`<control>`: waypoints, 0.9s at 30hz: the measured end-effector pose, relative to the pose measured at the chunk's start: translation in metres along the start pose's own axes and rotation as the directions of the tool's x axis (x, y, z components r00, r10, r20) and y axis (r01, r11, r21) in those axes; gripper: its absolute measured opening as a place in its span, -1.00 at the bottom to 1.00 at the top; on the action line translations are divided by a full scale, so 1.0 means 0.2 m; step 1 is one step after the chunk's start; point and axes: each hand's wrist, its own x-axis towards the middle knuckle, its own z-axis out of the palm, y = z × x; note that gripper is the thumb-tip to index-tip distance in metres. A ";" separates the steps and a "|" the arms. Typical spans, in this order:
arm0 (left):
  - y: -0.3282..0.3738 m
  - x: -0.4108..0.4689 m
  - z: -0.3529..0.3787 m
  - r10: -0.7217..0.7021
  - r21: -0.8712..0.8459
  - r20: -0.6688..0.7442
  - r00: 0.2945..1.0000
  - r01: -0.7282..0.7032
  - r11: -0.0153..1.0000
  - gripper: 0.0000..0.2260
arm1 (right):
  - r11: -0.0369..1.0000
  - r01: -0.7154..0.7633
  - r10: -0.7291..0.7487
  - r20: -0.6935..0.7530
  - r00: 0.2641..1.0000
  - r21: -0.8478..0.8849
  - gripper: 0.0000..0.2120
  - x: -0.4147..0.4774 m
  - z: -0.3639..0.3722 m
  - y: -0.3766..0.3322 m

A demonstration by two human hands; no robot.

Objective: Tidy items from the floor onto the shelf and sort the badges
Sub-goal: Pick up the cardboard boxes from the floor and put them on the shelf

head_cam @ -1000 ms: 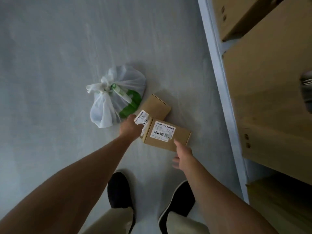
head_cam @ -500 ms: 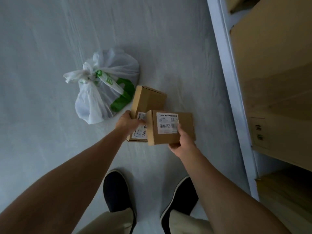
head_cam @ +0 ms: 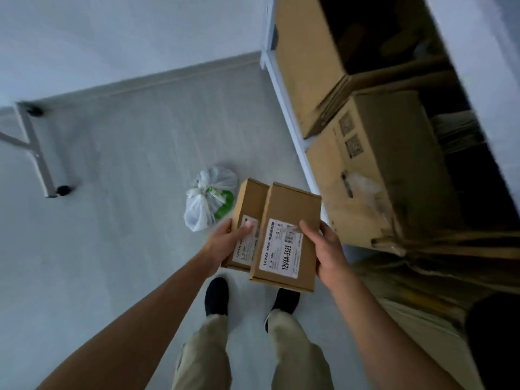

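I hold two small flat cardboard boxes with white labels, side by side and well above the floor. My left hand grips the left box at its near left edge, thumb on the label. My right hand grips the right box, which overlaps the left one slightly. A knotted white plastic bag with green print lies on the floor just beyond the boxes. The white metal shelf stands to the right.
Large cardboard cartons fill the shelf: an open one at the back and a worn one nearer. A grey metal frame on black casters stands at the left. My shoes are on the pale floor below the boxes.
Both boxes have come up off the floor, one in each hand. My view has risen, so the bag looks smaller and farther, and the shelf cartons and wall have come into view.
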 end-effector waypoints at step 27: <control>0.66 -1.61 1.42 0.042 0.147 0.614 0.788 -0.167 0.975 -0.45 | 0.538 0.517 -0.040 -0.592 0.805 0.666 -0.15 -1.84 -0.93 -0.41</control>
